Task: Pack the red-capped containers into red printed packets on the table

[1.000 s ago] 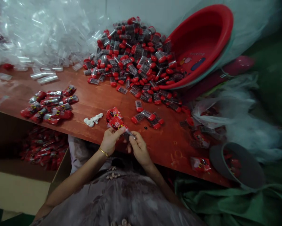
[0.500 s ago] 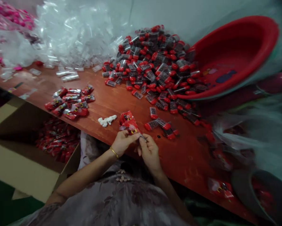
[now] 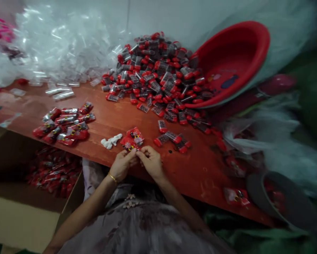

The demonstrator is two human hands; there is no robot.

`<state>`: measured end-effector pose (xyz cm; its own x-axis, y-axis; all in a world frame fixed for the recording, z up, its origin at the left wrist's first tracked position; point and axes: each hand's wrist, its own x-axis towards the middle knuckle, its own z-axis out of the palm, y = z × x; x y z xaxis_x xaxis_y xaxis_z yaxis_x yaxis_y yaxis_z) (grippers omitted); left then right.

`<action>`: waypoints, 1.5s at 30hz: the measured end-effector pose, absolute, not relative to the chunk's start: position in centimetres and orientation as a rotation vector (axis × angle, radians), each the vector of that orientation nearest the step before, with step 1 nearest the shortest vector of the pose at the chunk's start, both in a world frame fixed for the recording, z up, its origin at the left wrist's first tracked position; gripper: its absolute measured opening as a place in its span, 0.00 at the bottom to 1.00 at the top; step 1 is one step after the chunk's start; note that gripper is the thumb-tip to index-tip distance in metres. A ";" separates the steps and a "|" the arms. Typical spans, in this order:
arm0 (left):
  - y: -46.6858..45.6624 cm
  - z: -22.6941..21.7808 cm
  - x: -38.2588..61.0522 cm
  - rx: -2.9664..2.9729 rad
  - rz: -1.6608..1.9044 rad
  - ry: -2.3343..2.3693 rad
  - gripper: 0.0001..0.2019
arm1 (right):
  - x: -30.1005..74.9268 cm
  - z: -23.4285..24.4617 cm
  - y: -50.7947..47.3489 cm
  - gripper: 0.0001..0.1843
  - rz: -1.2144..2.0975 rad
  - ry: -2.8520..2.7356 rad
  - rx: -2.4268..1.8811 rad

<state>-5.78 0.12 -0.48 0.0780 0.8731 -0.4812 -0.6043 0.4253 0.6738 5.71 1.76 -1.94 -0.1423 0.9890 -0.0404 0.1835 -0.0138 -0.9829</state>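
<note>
My left hand point(image 3: 123, 165), with a gold bracelet at the wrist, pinches the lower edge of a red printed plastic packet point(image 3: 133, 137). Fingers of my right hand point(image 3: 152, 163) close on the same edge, thumb beside thumb. The packet extends beyond my fingertips over the table; whether anything is inside it I cannot tell. A lumpy white piece point(image 3: 111, 141) lies just left of it. To the right are several small clear tubes with red caps and dark contents point(image 3: 173, 137). Filled red packets point(image 3: 65, 124) form a small group further left.
A large heap of red-capped tubes point(image 3: 158, 76) rises at the back beside a tilted red basin point(image 3: 261, 38). Clear empty tubes point(image 3: 59, 91) lie near plastic bags at back left. Below the table edge, a cardboard box point(image 3: 21, 203) holds red packets. A grey container point(image 3: 259, 183) stands at right.
The view has shifted, so most things at the back and right appear further left. Both hands keep hold of the packet's edge, and my thumbs now sit closer together.
</note>
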 end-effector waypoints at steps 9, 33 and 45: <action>7.0 2.2 -18.8 0.196 1.702 1.204 0.18 | 12.3 -3.4 5.5 0.22 0.084 -2.032 -1.771; 5.4 -1.7 -6.8 2.038 0.807 2.014 0.12 | 13.2 -4.1 2.2 0.19 -0.009 -1.905 -1.585; 3.6 -0.3 -4.7 1.382 1.306 1.585 0.25 | 7.0 -2.2 5.8 0.13 0.878 -1.319 -1.334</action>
<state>-4.74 3.60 -0.27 -0.2297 0.9645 0.1306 0.3127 -0.0539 0.9483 7.03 5.78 -2.18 0.1341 0.9788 0.1547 0.2347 0.1203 -0.9646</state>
